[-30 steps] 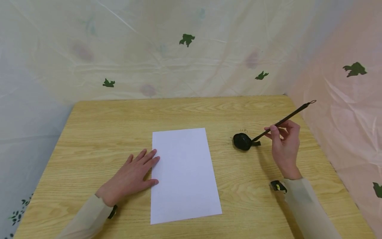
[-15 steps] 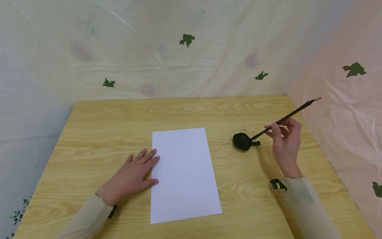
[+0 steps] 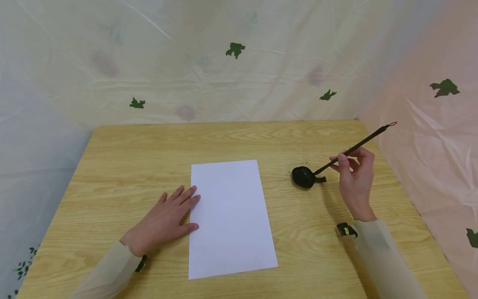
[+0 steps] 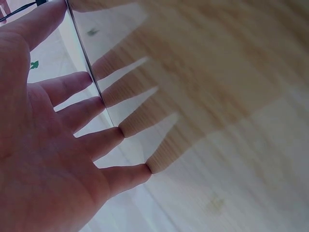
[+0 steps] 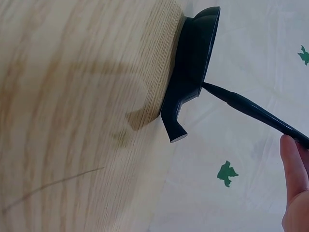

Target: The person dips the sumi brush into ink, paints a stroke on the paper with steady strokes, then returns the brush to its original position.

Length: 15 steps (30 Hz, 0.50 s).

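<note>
A dark writing brush (image 3: 367, 140) with a hanging loop at its upper end is pinched in my right hand (image 3: 356, 185). Its tip meets the rim of a small black dish (image 3: 303, 177) that has a short bent handle. The right wrist view shows the brush (image 5: 253, 110) slanting down to the dish (image 5: 193, 53); the dish's inside is hidden there. My left hand (image 3: 162, 224) lies with fingers spread, its fingertips resting on the left edge of a blank white sheet of paper (image 3: 229, 224). Seen from the left wrist, the fingers (image 4: 77, 113) are extended.
Both lie on a wood-grain table (image 3: 149, 149). Small dark specks mark the tabletop around the dish. Pale sheeting (image 3: 179, 50) with green bird shapes hangs behind the table, and pinkish sheeting (image 3: 422, 145) hangs on the right. A dark band (image 3: 347, 229) sits at my right wrist.
My right hand has shifted slightly right and back left, tilting the brush a little while its tip stays by the dish's rim. The left hand and the paper hold still.
</note>
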{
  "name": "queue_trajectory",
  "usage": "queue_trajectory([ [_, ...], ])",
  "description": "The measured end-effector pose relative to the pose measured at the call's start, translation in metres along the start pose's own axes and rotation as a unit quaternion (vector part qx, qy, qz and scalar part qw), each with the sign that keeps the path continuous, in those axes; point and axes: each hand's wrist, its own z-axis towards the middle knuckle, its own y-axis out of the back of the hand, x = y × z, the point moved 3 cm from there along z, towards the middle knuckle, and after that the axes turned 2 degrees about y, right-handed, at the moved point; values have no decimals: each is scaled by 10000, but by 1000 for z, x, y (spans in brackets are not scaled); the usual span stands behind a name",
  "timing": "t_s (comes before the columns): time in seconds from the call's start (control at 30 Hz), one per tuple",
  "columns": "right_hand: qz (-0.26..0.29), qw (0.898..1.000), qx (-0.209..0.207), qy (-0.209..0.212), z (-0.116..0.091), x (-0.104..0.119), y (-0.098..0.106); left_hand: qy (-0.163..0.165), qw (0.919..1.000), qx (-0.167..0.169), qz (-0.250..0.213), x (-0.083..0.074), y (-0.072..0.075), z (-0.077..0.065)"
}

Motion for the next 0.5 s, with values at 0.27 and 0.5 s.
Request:
queue_trajectory([
  [0.27, 66, 10000, 23, -22, 1, 0, 0, 6, 10000, 5, -21, 0, 1, 0],
  [0.5, 82, 9999, 57, 23, 1, -2, 0, -19, 10000, -8, -57, -1, 4, -1],
])
